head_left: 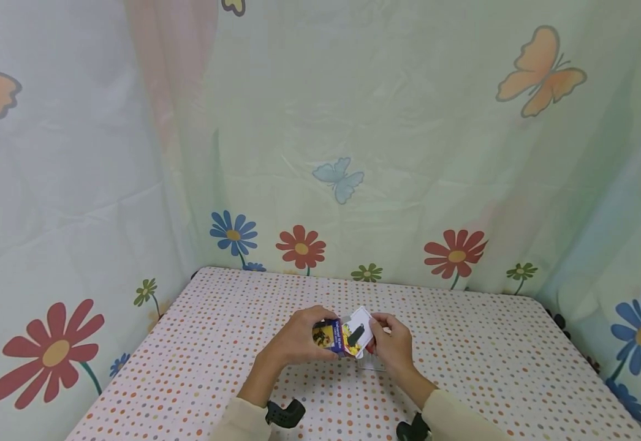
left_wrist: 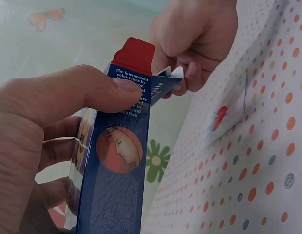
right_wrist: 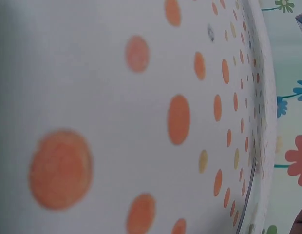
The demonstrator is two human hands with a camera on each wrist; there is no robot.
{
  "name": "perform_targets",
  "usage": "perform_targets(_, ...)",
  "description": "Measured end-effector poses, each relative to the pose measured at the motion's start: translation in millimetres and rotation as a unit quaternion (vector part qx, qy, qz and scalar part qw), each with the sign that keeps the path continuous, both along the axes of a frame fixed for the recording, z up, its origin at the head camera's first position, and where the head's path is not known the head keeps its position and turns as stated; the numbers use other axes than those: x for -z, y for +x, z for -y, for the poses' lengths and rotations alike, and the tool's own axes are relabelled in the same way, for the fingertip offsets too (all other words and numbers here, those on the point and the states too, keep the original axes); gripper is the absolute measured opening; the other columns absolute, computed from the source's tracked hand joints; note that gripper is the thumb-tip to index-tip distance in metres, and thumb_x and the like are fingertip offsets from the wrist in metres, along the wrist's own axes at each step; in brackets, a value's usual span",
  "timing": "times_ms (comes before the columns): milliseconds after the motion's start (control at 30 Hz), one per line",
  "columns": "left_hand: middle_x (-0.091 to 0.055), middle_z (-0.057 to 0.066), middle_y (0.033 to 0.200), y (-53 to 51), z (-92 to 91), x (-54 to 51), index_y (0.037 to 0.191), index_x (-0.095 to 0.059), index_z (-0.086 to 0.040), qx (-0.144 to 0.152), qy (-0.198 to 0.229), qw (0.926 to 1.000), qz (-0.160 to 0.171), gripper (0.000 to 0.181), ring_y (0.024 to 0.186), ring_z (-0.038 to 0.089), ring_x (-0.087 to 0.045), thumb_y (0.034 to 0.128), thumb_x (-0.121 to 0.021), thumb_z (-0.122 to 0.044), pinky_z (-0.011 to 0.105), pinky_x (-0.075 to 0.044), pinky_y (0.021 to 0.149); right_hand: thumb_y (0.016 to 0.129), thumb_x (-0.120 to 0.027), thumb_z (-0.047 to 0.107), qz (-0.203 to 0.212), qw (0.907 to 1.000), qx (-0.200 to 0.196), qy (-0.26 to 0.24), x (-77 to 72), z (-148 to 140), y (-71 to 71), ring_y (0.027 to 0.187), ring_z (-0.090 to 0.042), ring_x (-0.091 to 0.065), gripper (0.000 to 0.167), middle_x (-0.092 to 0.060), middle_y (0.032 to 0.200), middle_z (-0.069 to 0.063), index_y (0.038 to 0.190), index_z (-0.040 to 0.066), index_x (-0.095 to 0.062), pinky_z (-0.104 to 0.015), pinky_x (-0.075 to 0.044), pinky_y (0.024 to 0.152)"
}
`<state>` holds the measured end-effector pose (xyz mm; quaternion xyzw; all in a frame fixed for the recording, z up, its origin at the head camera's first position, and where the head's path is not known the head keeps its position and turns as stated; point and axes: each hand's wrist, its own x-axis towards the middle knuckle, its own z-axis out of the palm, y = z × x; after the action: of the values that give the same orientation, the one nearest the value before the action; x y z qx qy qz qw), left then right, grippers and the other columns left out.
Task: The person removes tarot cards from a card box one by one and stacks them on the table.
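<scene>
A blue and yellow card box (head_left: 328, 335) is in my left hand (head_left: 296, 335), tilted above the table. In the left wrist view, the thumb lies across the box's printed blue side (left_wrist: 119, 195), with the other fingers behind it. A red flap (left_wrist: 134, 53) stands up from the box's top end. At that end, my right hand (head_left: 392, 343) pinches a white-edged card (head_left: 358, 332) bearing a yellow and black picture. Whether this piece is loose or joined to the box, I cannot tell. The right wrist view shows mostly tabletop and a sliver of hand (right_wrist: 300, 224).
Below the right hand, a clear flat item (head_left: 372, 361) lies on the dotted tablecloth (head_left: 216, 318); a red mark (left_wrist: 220, 118) shows on it. A flowered curtain (head_left: 386, 122) hangs behind the table and along both sides.
</scene>
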<state>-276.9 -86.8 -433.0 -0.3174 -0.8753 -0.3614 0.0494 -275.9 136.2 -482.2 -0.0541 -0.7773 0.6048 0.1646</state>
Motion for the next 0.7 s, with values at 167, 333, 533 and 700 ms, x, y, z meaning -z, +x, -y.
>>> perform_targets(167, -0.066, -0.009, 0.118, -0.4, 0.1, 0.2, 0.129, -0.065, -0.021, 0.005, -0.003, 1.0, -0.002, 0.066, 0.102, 0.007, -0.058, 0.0694, -0.093, -0.03, 0.03, -0.051, 0.09, 0.103, -0.058, 0.013, -0.011, 0.9997, 0.011, 0.016, 0.3, 4, 0.2, 0.067, -0.017, -0.06, 0.021, -0.061, 0.102, -0.013, 0.118, 0.006, -0.069, -0.024, -0.049, 0.049)
perform_targets(333, -0.066, -0.008, 0.121, -0.3, -0.2, 0.4, 0.13, -0.065, -0.022, -0.003, -0.004, 1.0, -0.001, 0.068, 0.102, 0.008, -0.058, 0.0691, -0.093, -0.033, 0.031, -0.051, 0.09, 0.104, -0.058, 0.015, -0.014, 0.9999, -0.003, 0.0, -1.9, 6, 2.7, 0.058, -0.016, -0.057, 0.022, -0.061, 0.098, -0.014, 0.121, 0.008, -0.07, -0.024, -0.047, 0.046)
perform_targets(533, -0.066, -0.006, 0.124, 0.3, 1.1, 0.7, 0.132, -0.064, -0.021, -0.014, 0.0, 0.9999, 0.0, 0.07, 0.103, 0.01, -0.058, 0.0696, -0.092, -0.035, 0.032, -0.052, 0.09, 0.1, -0.063, 0.012, 0.006, 0.9982, -0.04, -0.045, -5.5, 9, 8.2, 0.053, -0.013, -0.052, 0.034, -0.056, 0.098, -0.013, 0.134, 0.009, -0.063, -0.023, -0.043, 0.046)
perform_targets(700, -0.066, -0.006, 0.122, 0.8, 1.6, 1.1, 0.131, -0.064, -0.02, -0.021, 0.012, 0.9997, 0.004, 0.068, 0.103, 0.011, -0.058, 0.07, -0.092, -0.035, 0.032, -0.053, 0.089, 0.091, -0.066, 0.003, 0.013, 0.9928, -0.085, -0.084, -7.0, 12, 14.1, 0.059, -0.013, -0.05, 0.058, -0.052, 0.101, -0.013, 0.147, 0.008, -0.051, -0.023, -0.043, 0.051)
